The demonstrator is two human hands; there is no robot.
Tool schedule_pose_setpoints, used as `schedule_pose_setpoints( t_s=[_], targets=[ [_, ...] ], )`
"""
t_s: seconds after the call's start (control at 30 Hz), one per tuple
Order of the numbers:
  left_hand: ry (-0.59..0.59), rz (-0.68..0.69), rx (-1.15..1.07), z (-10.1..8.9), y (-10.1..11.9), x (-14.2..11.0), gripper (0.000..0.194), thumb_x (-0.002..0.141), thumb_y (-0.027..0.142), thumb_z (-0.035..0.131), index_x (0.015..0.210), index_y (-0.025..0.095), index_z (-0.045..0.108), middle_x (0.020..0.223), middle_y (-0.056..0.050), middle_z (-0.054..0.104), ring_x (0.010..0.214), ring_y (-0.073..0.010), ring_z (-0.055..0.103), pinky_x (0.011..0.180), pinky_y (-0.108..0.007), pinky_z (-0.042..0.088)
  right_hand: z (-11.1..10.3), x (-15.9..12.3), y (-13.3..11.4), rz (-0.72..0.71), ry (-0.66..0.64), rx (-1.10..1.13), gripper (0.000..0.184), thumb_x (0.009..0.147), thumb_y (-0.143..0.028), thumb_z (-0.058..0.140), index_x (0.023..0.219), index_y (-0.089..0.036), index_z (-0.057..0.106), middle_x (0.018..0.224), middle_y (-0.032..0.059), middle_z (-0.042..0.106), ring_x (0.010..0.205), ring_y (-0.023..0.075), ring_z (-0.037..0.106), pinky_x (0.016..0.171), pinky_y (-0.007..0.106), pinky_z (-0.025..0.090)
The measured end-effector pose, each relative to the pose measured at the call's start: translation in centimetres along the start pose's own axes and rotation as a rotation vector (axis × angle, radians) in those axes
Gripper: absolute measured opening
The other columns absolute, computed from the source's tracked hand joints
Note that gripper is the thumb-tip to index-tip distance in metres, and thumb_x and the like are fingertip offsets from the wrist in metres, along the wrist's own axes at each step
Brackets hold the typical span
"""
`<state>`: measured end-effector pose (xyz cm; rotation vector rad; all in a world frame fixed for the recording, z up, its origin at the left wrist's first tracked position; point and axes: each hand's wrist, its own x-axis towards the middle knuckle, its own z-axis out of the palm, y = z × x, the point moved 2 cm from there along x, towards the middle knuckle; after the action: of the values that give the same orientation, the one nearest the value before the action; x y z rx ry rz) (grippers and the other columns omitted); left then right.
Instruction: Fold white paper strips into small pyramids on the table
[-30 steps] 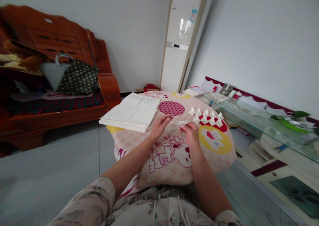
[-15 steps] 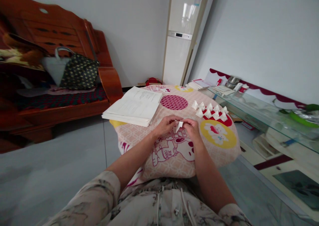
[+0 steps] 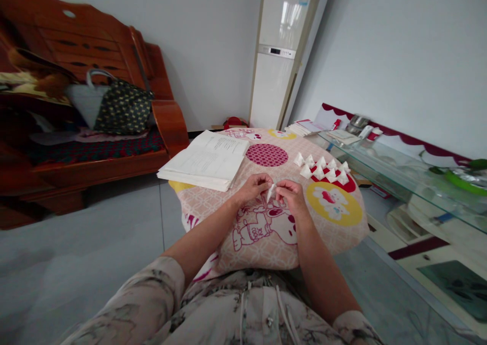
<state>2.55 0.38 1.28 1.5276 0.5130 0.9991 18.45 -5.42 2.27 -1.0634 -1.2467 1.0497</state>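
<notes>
Between my two hands is a small folded piece of white paper (image 3: pixel 270 192), narrow and standing on end. My left hand (image 3: pixel 255 187) pinches it from the left with thumb and fingers. From the right, my right hand (image 3: pixel 291 193) has its fingertips closed on the same paper. Several white folded paper pyramids (image 3: pixel 319 172) stand in rows beyond my right hand. To the left, past my left hand, lies a thick stack of printed paper sheets (image 3: pixel 207 162). All of this is on a patterned pink tablecloth (image 3: pixel 274 253).
A glass-topped cabinet (image 3: pixel 411 182) runs along the right, with metal bowls (image 3: pixel 357 124) and a green tray (image 3: pixel 472 182) on it. A wooden sofa (image 3: pixel 95 167) with bags (image 3: pixel 124 106) is on the left. A tall white air conditioner (image 3: pixel 272 86) stands in the corner.
My hands came together around the paper, which went from a flat strip to a small folded shape. The view shifted slightly; the pyramids and the stack stayed in place.
</notes>
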Motion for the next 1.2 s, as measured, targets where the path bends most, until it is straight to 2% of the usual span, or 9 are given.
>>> schedule_pose_setpoints(
  t_s=[0.2,0.3,0.43,0.6,0.83,1.2],
  targets=[
    [-0.016,-0.059,-0.079,0.45,0.57,-0.33,0.039,0.077,0.051,0.077,0.079,0.015,0.062,0.061,0.002,0.054,0.051,-0.0079,0.045,0.050,-0.022,0.031,-0.24,0.37,0.18,0.019,0.046,0.134,0.010,0.065,-0.030,0.068,0.066,-0.020,0.067,0.047,-0.0012,0.061,0.039,0.0117,0.049,0.041,0.024,0.036],
    [-0.020,-0.061,-0.081,0.58,0.83,-0.36,0.035,0.076,0.045,0.079,0.084,0.014,0.066,0.067,0.000,0.060,0.054,-0.0083,0.047,0.051,-0.022,0.032,-0.39,0.54,0.44,0.040,0.051,0.171,0.010,0.063,-0.029,0.069,0.065,-0.019,0.066,0.047,-0.0011,0.062,0.039,0.0122,0.050,0.040,0.024,0.037],
    [-0.024,-0.074,-0.032,0.49,0.71,-0.43,0.028,0.076,0.040,0.076,0.079,0.013,0.069,0.065,-0.002,0.062,0.055,-0.0092,0.048,0.054,-0.022,0.034,-0.39,0.47,0.63,0.042,0.034,0.149,0.010,0.064,-0.029,0.068,0.065,-0.019,0.068,0.048,-0.0013,0.062,0.040,0.0118,0.050,0.040,0.024,0.037],
    [-0.035,-0.120,-0.077,0.38,0.41,-0.59,0.026,0.076,0.039,0.076,0.075,0.014,0.066,0.065,-0.002,0.064,0.058,-0.0110,0.053,0.056,-0.023,0.039,-0.14,0.28,0.65,0.039,0.012,0.102,0.012,0.066,-0.030,0.069,0.068,-0.019,0.071,0.052,-0.0002,0.065,0.045,0.0131,0.055,0.045,0.025,0.042],
    [-0.086,-0.030,-0.079,0.79,0.58,-0.34,0.036,0.067,0.027,0.085,0.092,0.015,0.062,0.077,-0.003,0.068,0.066,-0.0133,0.063,0.063,-0.024,0.044,0.21,0.41,0.44,0.057,0.046,0.186,0.012,0.064,-0.031,0.070,0.067,-0.019,0.069,0.055,0.0003,0.065,0.045,0.0136,0.055,0.045,0.026,0.044],
    [-0.073,0.001,-0.074,0.67,0.15,-0.22,0.041,0.072,0.040,0.086,0.095,0.013,0.065,0.079,-0.005,0.069,0.070,-0.0147,0.064,0.067,-0.026,0.048,0.42,0.38,0.20,0.063,0.085,0.224,0.015,0.062,-0.032,0.070,0.070,-0.019,0.069,0.054,0.0004,0.065,0.044,0.0142,0.056,0.044,0.026,0.045]
  ],
)
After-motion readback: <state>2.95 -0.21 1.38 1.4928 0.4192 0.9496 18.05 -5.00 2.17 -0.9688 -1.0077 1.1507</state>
